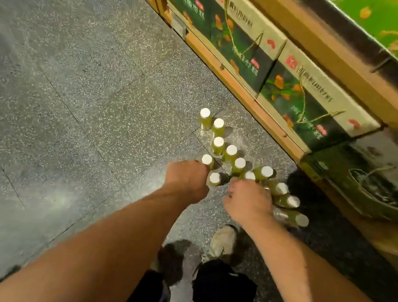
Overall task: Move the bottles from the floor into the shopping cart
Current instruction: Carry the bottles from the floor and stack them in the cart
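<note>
Probably light, stiff, a bit slick, these small white-capped bottles of green liquid (218,145) bunched on the speckled grey floor (73,75) right of centre; best grabbed round the body, left hand (187,178) and right hand (248,203) down among them, grip unclear.

Looking straight down: a bunch of green bottles (229,153) with white caps are standing bunched together on the speckled floor (73,75), just beside a low wooden shelf (242,97) that's carrying green gift boxes (239,49). Both hands are reaching into the bunch, left hand (187,178) at the near edge, right hand (247,202) hovering over the right-side ones. Fingers are mostly hiding underneath, so can't tell if either is actually gripping. A pale shoe (223,240) is showing just below.
</note>
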Demonstrator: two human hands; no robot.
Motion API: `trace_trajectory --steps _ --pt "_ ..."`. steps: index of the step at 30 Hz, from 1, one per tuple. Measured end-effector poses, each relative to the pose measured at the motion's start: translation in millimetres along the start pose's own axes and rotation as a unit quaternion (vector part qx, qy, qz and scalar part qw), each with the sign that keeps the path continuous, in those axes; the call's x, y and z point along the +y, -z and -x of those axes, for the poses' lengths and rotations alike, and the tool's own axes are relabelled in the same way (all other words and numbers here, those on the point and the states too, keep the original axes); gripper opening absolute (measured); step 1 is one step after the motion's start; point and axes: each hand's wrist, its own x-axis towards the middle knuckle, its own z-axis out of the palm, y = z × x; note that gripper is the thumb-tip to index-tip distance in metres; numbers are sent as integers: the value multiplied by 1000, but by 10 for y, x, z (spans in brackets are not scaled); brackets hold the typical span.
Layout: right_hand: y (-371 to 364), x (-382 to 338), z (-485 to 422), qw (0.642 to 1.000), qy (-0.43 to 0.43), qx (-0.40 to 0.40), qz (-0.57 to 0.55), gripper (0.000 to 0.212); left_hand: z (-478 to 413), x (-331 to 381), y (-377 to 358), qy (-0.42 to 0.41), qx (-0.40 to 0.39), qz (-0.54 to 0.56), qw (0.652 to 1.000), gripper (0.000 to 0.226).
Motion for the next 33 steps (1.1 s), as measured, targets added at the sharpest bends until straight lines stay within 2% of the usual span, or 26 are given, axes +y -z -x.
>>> trace_trajectory --steps 2,4,6,8,10,12,14,17,20,26,28,30,33 --pt "-273 45 -343 999 -12 39 -31 17 -446 -80 -256 -10 1 6 1000 31" --pt "-624 72 -732 998 -26 44 -45 18 -923 -186 -534 -21 14 12 1000 33" --pt "-1003 55 -1146 996 -56 21 -63 26 -1383 -283 -853 -27 6 32 999 40" --pt "-1397 7 -1551 994 -72 30 -80 37 -1824 -353 -1173 -39 -2 44 998 48" --pt "-1759 -33 -1913 992 -79 45 -86 46 -2221 -406 -1469 -62 -8 22 998 54" --pt "-2046 -53 -2200 992 -86 22 -86 51 -2565 -447 -1720 -87 -39 6 995 59" --pt "-2233 -42 -2426 993 -96 5 -70 43 -2832 -464 -1914 -115 -62 1 991 56" --pt "-2322 11 -2661 994 -93 4 -62 29 -3041 -472 -2037 -167 -46 11 985 40" --pt "-2100 72 -2613 989 -107 20 -101 22 -2945 -492 -1800 -172 -54 44 983 32" --pt "-1081 -104 -1709 977 -117 101 -149 19 -2089 -496 -662 -211 -33 -17 977 31" --pt "-603 -179 -1357 975 -120 123 -144 27 -1746 -496 -157 -215 -26 -30 976 31" --pt "-121 -262 -982 977 -139 103 -122 39 -1380 -494 339 -230 -8 -35 973 33" --pt "536 -403 -409 967 -181 141 -111 40 -784 -453 1049 -267 23 -45 962 35"
